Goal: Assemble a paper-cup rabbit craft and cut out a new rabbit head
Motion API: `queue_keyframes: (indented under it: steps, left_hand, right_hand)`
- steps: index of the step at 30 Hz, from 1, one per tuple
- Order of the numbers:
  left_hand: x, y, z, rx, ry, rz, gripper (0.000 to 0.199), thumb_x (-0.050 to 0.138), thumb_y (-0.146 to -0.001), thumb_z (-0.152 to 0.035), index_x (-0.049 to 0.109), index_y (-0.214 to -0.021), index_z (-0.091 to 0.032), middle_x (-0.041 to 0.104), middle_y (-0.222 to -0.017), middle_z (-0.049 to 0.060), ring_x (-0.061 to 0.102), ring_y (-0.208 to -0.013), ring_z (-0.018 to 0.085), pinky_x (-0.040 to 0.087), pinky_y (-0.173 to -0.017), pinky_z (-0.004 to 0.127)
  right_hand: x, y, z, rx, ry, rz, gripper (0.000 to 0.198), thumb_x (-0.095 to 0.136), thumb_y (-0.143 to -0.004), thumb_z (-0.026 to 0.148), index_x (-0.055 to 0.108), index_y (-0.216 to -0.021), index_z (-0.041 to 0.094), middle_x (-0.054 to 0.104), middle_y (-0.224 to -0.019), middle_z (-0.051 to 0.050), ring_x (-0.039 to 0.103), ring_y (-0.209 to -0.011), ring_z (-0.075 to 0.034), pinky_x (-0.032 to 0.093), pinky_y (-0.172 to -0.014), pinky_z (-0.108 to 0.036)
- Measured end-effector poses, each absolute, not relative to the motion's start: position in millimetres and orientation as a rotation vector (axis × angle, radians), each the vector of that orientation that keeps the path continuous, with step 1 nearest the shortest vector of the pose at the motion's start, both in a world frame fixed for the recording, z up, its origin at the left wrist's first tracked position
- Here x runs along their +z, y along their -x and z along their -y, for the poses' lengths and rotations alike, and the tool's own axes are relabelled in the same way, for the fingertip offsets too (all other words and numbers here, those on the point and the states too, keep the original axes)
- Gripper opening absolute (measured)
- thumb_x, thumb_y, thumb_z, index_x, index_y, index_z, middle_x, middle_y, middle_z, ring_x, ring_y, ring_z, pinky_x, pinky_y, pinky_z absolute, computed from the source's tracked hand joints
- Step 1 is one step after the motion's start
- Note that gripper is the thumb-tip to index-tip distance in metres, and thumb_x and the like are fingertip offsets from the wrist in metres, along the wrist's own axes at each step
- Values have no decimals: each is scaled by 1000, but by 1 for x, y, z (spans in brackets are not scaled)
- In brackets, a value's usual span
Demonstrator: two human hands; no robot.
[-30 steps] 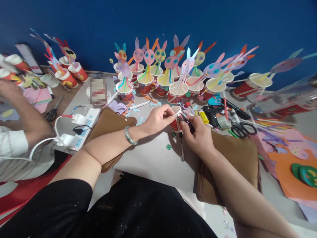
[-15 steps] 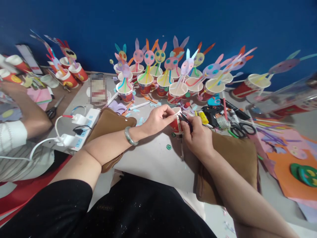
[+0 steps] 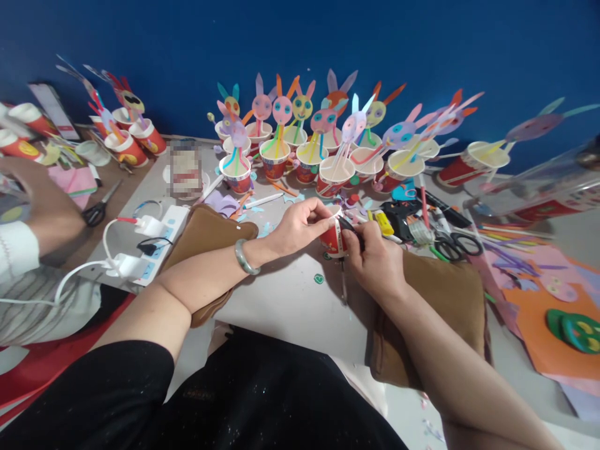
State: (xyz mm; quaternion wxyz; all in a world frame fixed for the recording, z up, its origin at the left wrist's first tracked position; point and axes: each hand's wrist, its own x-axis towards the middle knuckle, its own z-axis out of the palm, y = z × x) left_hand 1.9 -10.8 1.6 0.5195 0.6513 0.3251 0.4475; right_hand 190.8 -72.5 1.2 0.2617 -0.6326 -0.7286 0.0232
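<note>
Pinched at its rim by my left hand (image 3: pixel 302 225) is a red-and-white paper cup (image 3: pixel 332 242), which stands near the middle of the table. My right hand (image 3: pixel 377 261) is closed around a small black tool (image 3: pixel 347 225), its end against the cup's upper right side. The fingers hide most of the tool, so its exact kind is unclear. Just in front of the cup lies a small green round piece (image 3: pixel 318 279). A thin metallic stick (image 3: pixel 344 290) rests on the table below my right fingers.
Behind stand several paper cups (image 3: pixel 275 164) with rabbit-faced paper figures. Black-handled scissors (image 3: pixel 457 245) and a yellow object (image 3: pixel 382 222) lie to the right. Brown cushions (image 3: pixel 435 319) flank the work area. A power strip (image 3: pixel 162 244) and another person's arm (image 3: pixel 51 203) are at left.
The black tool has turned slightly against the cup, and the cup has tilted or turned a little. The other person's hand at left has shifted. My left hand keeps its place.
</note>
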Motion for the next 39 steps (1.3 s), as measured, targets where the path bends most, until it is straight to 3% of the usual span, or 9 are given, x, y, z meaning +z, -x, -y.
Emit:
queue_keyframes:
  steps: [16,24,30,39]
  left_hand:
    - [8,3,3,1055,-1480,-735,18,73,-87,-31,63,-88,-15,67,-83,1,61,-73,9,51,-70,23]
    - [11,5,7,1089,-1672,-801,13,66,-90,-29,65,-88,-17,71,-86,3,63,-78,12,49,-68,24]
    - [16,6,13,1121,-1845,-757,15,63,-93,-31,63,-88,-18,72,-84,3,64,-77,13,49,-71,26]
    - [13,4,11,1083,-1718,-783,15,65,-91,-32,65,-89,-17,73,-87,4,65,-80,13,50,-68,24]
  right_hand:
    - [2,-197,71,-130,1644,1983,41,42,-100,56,59,-93,20,63,-62,-3,54,-49,-17,30,-50,-27]
    - [1,-195,71,99,1601,1894,37,48,-98,59,55,-93,22,63,-67,-2,59,-55,-19,39,-55,-29]
    - [4,-191,71,305,1574,1818,31,52,-97,54,48,-86,25,56,-62,3,48,-48,-14,39,-53,-29]
    - [-1,-193,73,157,1615,1839,37,48,-97,60,54,-94,23,65,-72,-3,58,-55,-19,39,-55,-30]
